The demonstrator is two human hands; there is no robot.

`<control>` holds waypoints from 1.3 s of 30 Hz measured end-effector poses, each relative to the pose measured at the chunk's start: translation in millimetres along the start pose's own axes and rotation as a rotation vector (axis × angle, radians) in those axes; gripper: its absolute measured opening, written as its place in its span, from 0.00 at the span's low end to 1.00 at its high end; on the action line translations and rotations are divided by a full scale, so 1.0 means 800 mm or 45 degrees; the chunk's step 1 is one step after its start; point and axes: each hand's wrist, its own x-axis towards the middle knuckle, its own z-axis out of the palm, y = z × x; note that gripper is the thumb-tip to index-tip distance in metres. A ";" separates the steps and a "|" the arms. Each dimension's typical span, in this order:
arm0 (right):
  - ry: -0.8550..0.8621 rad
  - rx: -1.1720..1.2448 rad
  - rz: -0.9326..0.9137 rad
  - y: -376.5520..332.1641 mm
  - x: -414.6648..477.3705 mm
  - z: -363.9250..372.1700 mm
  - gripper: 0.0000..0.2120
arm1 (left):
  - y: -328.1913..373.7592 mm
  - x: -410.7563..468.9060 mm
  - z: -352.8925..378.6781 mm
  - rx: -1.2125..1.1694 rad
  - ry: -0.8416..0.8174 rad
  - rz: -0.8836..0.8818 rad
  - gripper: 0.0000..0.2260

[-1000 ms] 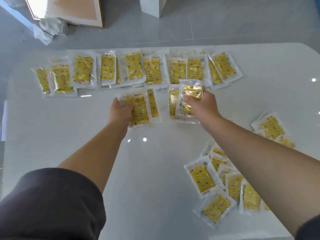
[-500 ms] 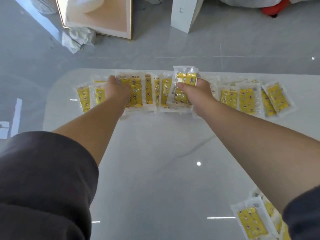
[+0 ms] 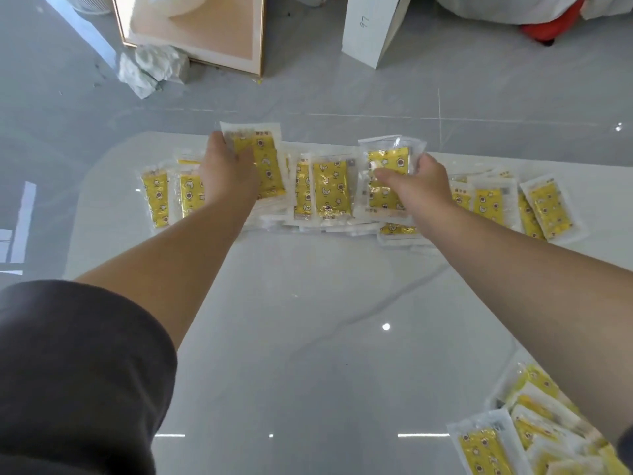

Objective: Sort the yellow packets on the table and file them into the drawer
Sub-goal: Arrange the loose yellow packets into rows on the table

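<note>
Hands grip packets: left hand [image 3: 227, 173] one [image 3: 262, 159], right hand [image 3: 416, 186] another [image 3: 388, 162]; slippery wrap could slide over the far edge of the table [image 3: 291, 320].

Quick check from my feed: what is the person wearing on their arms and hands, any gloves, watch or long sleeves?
No gloves, watch or rings show: the left hand and right hand are bare, as are both forearms. A loose dark grey short sleeve covers the left upper arm; only a dark sliver of the right sleeve shows at the frame edge.
</note>
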 end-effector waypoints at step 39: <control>0.066 -0.578 -0.083 0.252 -0.193 -0.163 0.14 | -0.054 -0.333 0.131 0.731 -0.934 0.705 0.10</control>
